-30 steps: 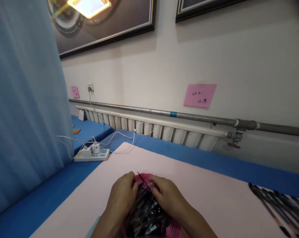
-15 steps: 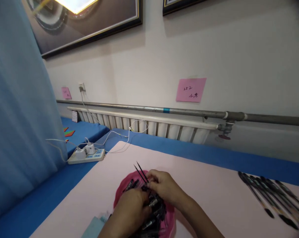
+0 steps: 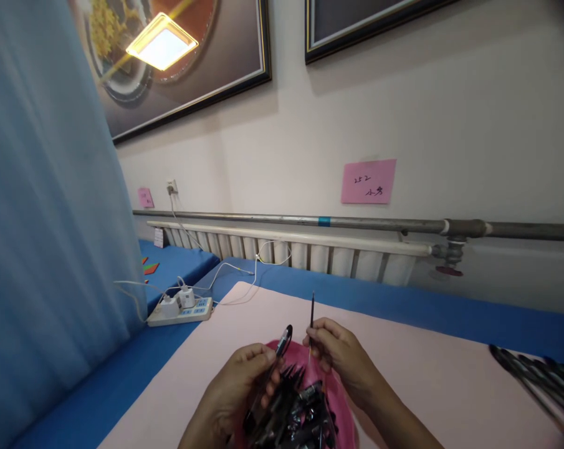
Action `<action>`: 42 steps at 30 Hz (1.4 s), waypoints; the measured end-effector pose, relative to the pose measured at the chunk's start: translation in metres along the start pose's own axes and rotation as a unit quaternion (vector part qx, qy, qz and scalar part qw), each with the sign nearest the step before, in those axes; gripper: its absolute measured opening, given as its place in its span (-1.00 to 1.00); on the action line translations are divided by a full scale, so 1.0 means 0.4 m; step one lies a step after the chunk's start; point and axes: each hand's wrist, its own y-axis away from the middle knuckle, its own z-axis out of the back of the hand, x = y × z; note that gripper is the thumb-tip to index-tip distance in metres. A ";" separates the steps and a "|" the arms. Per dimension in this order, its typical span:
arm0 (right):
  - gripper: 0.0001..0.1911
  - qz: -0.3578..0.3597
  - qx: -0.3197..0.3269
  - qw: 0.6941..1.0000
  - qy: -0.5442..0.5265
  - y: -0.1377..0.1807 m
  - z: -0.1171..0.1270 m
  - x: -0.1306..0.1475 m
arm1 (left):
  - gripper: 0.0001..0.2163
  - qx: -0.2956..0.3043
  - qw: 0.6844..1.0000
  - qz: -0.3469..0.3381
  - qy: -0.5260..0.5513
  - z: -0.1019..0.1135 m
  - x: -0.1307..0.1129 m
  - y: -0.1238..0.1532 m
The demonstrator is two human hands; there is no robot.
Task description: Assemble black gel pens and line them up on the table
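The left hand [image 3: 244,377] grips a dark pen [image 3: 284,341] over a pink bowl [image 3: 346,408] heaped with black pens [image 3: 305,415]; the right hand [image 3: 338,350], just beside it, pinches a thin dark stick [image 3: 312,310] upright. A pink sheet [image 3: 422,377] covers part of the blue counter [image 3: 398,301]; long dark rods [image 3: 538,381] lie at right; a white power strip [image 3: 183,315] bearing two plugs [image 3: 170,305] sits at left, near a curtain [image 3: 43,218].

2 hands [image 3: 237,381] [image 3: 341,351], 1 pink bowl [image 3: 300,353], 1 held pen [image 3: 284,340], 1 thin black stick [image 3: 312,310].
2 pink notes [image 3: 368,182] [image 3: 146,197], 2 framed pictures [image 3: 242,43] [image 3: 351,22], 2 chargers [image 3: 170,306] [image 3: 187,297], 1 power strip [image 3: 195,313]; black pieces [image 3: 307,405] in bowl too jumbled.
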 end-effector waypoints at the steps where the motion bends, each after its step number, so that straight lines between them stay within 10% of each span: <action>1: -0.84 0.001 0.000 1.000 -0.002 0.001 -0.001 0.002 | -0.73 -0.001 1.000 -0.004 0.017 0.003 -0.001 0.000; 14: -0.92 -0.033 0.019 0.991 0.127 0.004 0.012 0.003 | -0.71 -0.042 0.998 0.003 -0.055 0.014 0.001 -0.009; 22: -0.90 0.024 0.038 0.977 0.208 0.022 -0.023 0.007 | -0.81 -0.014 0.994 -0.010 0.109 -0.011 -0.011 -0.003; 29: -0.88 -0.044 0.182 0.977 0.101 0.060 -0.084 0.008 | -0.89 -0.047 0.952 -0.049 0.298 -0.018 0.014 -0.034; 42: -0.77 -0.106 0.181 0.978 0.016 0.058 -0.121 -0.040 | -0.83 -0.032 0.952 -0.057 0.298 -0.038 -0.006 -0.020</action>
